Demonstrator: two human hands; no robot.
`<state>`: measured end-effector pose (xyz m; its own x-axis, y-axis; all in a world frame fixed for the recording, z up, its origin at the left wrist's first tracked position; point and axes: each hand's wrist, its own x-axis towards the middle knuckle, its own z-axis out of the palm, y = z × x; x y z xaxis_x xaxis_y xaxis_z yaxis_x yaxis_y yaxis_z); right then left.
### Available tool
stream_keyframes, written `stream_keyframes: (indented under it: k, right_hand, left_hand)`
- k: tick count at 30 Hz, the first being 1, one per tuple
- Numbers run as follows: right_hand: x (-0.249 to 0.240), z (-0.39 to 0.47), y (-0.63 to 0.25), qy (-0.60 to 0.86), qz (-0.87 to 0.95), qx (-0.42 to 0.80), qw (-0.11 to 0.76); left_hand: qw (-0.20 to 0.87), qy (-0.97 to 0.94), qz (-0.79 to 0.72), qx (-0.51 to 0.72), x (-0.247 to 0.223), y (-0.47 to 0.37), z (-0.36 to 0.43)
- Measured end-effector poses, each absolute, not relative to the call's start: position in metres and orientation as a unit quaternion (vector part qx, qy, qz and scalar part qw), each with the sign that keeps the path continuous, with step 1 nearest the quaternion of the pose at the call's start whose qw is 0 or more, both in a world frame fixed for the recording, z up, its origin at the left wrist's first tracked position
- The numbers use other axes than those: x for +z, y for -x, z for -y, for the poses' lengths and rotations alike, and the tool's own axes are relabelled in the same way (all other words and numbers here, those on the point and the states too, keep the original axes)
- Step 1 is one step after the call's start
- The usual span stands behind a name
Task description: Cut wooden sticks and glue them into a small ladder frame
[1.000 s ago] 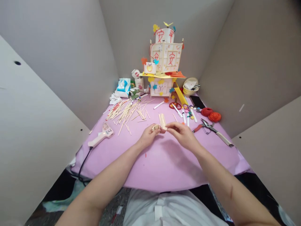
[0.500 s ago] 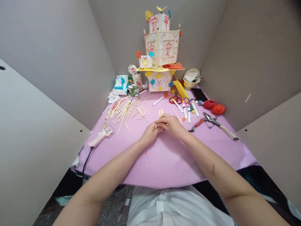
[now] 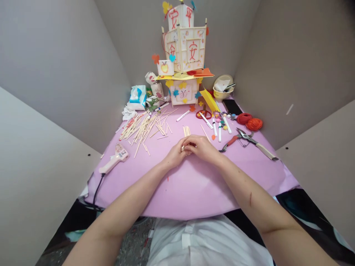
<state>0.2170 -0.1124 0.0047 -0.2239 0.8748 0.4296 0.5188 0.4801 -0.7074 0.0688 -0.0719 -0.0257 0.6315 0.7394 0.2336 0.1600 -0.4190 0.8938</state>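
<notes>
- The step in hand looked like close fingerwork with short wooden sticks, both hands meeting over the middle of the counter [image 3: 177, 195].
- The left hand [image 3: 174, 154] was curled closed around some short sticks [image 3: 182, 148], their pale ends just showing between the two hands.
- The right hand [image 3: 201, 146] arched over from the other side, its fingers bent and its tips meeting the left hand's fingers — whether it pinched a stick there was hidden, so that could not be told.
- Just beyond the knuckles lay a row of sticks [image 3: 186, 130], side by side, with their near ends out of sight behind the right hand.
- A single thin stick [image 3: 205, 132] lay apart from that row, on the right.
- A loose pile of sticks [image 3: 144, 127] spread over the left part of the counter, pointing several ways; the glue gun [image 3: 118, 157] lay nearer the person, with its cord running off the edge.
- To the right were markers [image 3: 219, 132], shears [image 3: 246, 138] and balls of red yarn [image 3: 253, 124]; the decorated paper tower [image 3: 184, 55] stood at the back.
- As a judgement, any move from this pose called for a steady left hold and light right fingertips — the sticks were slim enough to slip or fan out if squeezed unevenly, and a low wrist could have nudged the row askew.
</notes>
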Motion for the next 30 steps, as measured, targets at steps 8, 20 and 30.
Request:
stream_keyframes:
  k: [8, 20, 30]
  right_hand:
    - [0.003, 0.114, -0.217, 0.486, 0.751, 0.206, 0.397]
    - [-0.003, 0.113, -0.218, 0.487, 0.732, 0.22, 0.423]
    - [0.003, 0.114, -0.227, 0.507, 0.74, 0.199, 0.394]
  left_hand:
    - [0.482, -0.774, -0.291, 0.29, -0.023, -0.063, 0.069]
    - [0.448, -0.785, -0.302, 0.302, -0.034, -0.064, 0.063]
    - [0.433, -0.796, -0.309, 0.288, -0.036, -0.063, 0.062]
